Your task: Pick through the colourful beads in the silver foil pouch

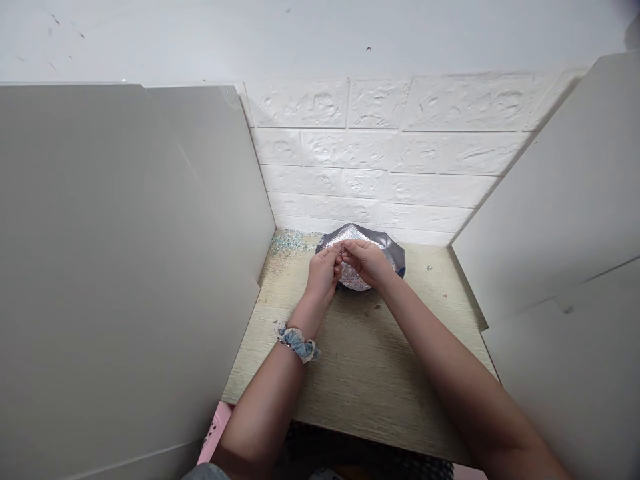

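My left hand (326,270) and my right hand (367,260) meet over a silvery, foil-like dish (393,252) with a faceted dark rim. Both hands are closed in a pinch, thumbs and forefingers nearly touching. Whatever lies between the fingertips is too small to make out. Small shiny pinkish bits (356,277) lie in the dish below the fingers, partly hidden by the hands. Around my left wrist sits a blue and white scrunchie (299,341).
Tiny blue-green bits (293,241) are scattered at the table's back left corner. Grey panels rise on the left (125,267) and right (560,220) of the wooden table (360,373). A white brick-patterned wall (370,150) stands behind. Something pink (216,432) shows at the lower left.
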